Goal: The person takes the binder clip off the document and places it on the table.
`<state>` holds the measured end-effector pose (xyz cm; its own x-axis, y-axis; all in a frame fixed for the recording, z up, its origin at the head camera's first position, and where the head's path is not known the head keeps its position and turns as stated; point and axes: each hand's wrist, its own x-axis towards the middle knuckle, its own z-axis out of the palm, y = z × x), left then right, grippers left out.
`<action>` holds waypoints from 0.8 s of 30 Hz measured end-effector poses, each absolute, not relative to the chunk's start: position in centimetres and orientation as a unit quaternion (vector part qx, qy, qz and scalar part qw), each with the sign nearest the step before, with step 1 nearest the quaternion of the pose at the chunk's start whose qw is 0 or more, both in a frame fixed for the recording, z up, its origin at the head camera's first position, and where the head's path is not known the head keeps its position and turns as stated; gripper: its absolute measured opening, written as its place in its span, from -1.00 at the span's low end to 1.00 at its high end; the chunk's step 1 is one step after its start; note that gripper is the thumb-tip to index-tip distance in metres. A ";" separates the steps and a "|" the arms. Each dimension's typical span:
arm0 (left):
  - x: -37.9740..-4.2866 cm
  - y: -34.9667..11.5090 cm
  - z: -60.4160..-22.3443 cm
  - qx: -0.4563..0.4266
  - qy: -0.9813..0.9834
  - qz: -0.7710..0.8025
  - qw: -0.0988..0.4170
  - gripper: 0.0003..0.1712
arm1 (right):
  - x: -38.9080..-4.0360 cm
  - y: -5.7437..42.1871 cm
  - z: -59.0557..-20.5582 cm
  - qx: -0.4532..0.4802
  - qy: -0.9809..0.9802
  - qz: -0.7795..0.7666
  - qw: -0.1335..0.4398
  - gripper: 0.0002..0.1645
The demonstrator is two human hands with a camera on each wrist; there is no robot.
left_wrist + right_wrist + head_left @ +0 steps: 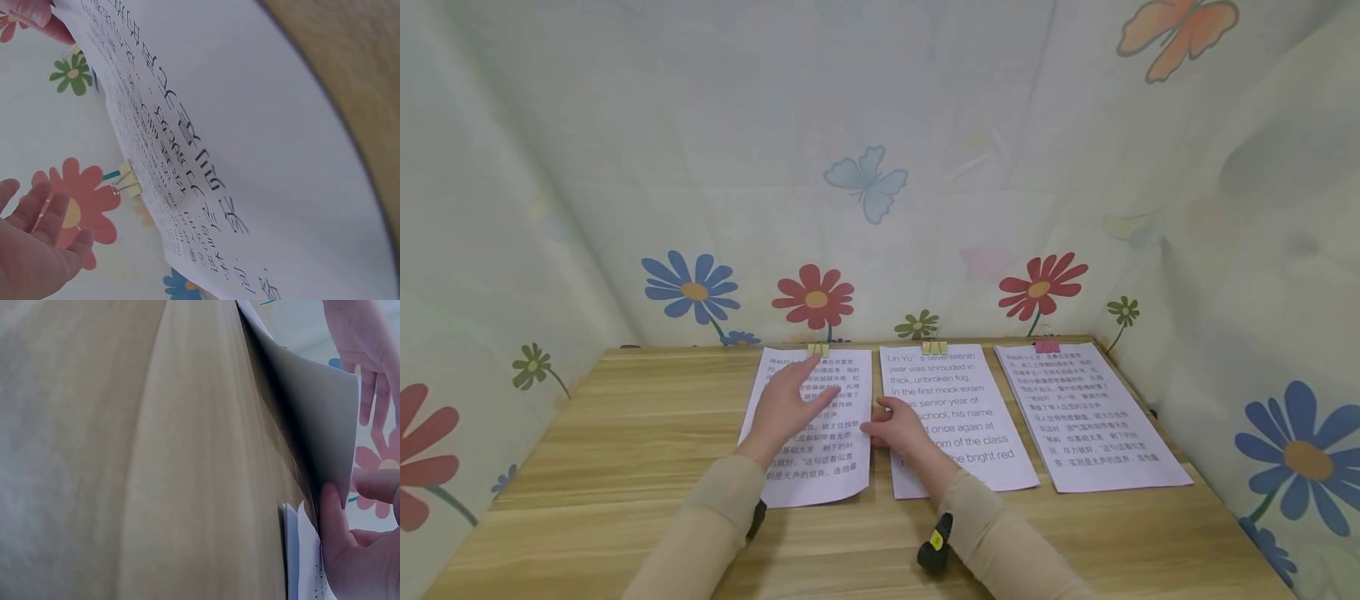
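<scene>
Three printed paper sets lie in a row. The left paper set [820, 454] bears Chinese text and a yellow binder clip [818, 350] at its top edge. Over this set is my left hand [790, 408], its fingers extended and holding nothing. At the set's right edge my right hand [898, 429] pinches the paper between thumb and fingers. That edge is raised off the table, as the right wrist view shows with the paper's underside [319, 412]. The middle paper set [936, 392], in English, is partly covered by my right hand and forearm.
The right paper set [1097, 425] has a pink binder clip [1047, 345]; another yellow clip [935, 347] grips the middle one. All lie on a wood-grain table [587, 467]. A curtain [737, 125] printed with flowers and butterflies hangs behind and at both sides.
</scene>
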<state>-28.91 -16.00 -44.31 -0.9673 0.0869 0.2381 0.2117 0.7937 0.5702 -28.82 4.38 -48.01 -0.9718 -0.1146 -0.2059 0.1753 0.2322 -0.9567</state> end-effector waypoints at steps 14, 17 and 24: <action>-29.9 -16.4 -44.2 -0.079 -0.931 -0.333 0.130 -0.21 | -28.8 3.3 -48.1 0.022 0.792 -0.605 0.074 -0.25; -30.1 -16.6 -44.1 -0.077 -0.929 -0.336 0.132 -0.23 | -28.8 3.2 -48.2 0.022 0.798 -0.598 0.071 -0.34; -30.7 -17.4 -43.7 -0.078 -0.920 -0.352 0.153 -0.26 | -28.8 3.3 -48.3 0.025 0.796 -0.602 0.066 -0.50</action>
